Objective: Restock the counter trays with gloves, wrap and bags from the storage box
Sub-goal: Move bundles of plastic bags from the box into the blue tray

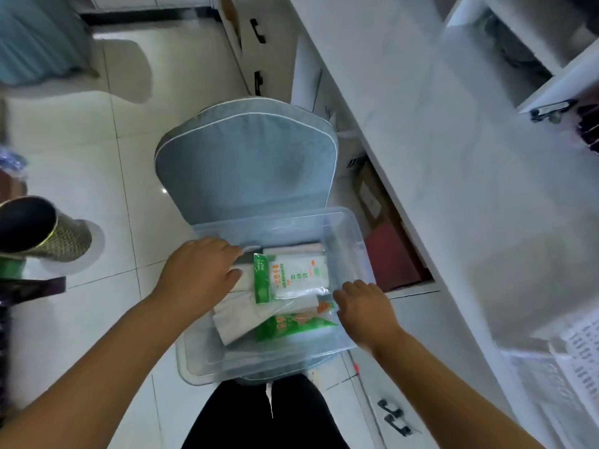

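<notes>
Lower centre of the frame: a clear plastic storage box (343,228) on a blue-grey chair cushion (246,157), holding a white glove packet (301,277) with a green header strip, a second green packet (291,327) below it and a white folded bundle (240,315) at lower left. Open tiled floor (113,189) off the box's left edge, white counter (421,124) close along its right. Glove packet flat, long axis across the frame, green strip leftward; left hand (201,273) curled over the left wall, right hand (366,306) bent over the right rim, grip impossible to tell for either.
</notes>
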